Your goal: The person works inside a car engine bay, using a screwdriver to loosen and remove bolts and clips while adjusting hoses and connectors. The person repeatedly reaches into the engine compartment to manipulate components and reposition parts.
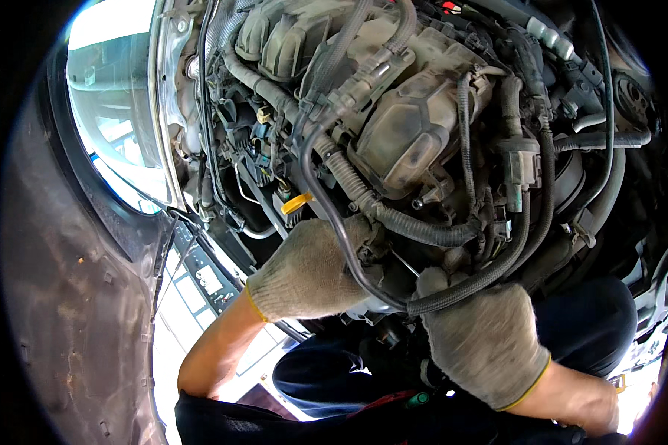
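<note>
Nearest, the person's R hand [490, 341], in a knit glove, has its fingers bunched at the near end of a thin metal rod [404, 262]; prob. grasping it, but contact is partly hidden, so can't tell for sure. L hand [312, 267], also gloved, is curled against a dark fitting [378, 245]; can't tell if it's clenched on it or just touching. Rod sits b/w the two hands, low in the engine bay. A dark hose [325, 194] loops over both gloves, its braided length [464, 295] crossing the R fingers.

Progress: looks mid-job. Hose, ribbed conduit [349, 178] & engine cover [412, 133] all appear in place; nothing visibly detached, so done vs. left can't be split further.

Farther out: yellow loop handle [297, 202] beyond L hand, then a grey housing [523, 163] w/ hoses attached, closed, contents n/a to view. Windscreen [119, 96] at far L.
</note>
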The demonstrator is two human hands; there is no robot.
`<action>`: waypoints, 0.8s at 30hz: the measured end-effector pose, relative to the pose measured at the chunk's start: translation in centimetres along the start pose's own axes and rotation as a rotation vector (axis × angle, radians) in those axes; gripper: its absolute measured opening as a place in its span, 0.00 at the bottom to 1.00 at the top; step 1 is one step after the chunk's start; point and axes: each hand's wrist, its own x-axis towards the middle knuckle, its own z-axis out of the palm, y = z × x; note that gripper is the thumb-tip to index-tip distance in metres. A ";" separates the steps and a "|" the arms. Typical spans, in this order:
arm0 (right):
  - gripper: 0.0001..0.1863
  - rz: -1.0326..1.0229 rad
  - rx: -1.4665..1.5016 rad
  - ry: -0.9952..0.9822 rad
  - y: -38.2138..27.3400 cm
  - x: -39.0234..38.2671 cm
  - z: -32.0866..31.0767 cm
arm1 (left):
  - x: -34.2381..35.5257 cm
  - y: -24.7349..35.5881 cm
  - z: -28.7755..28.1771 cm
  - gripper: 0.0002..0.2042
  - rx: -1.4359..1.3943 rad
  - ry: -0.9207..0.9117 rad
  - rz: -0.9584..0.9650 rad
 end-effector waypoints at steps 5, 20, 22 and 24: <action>0.15 -0.318 -0.102 0.021 1.2 1.0 -0.3 | -0.8 -1.2 2.3 0.12 0.012 0.231 0.121; 0.09 -0.213 -0.353 -0.088 0.4 0.6 -1.7 | -0.3 -2.3 3.8 0.10 -0.167 0.308 0.151; 0.11 -0.221 -0.329 -0.054 0.5 0.0 -0.9 | -1.4 -2.7 2.6 0.08 -0.283 0.186 0.027; 0.12 -0.067 -0.272 -0.013 -0.9 -0.8 -1.2 | -1.3 -3.4 2.7 0.08 -0.424 0.185 0.048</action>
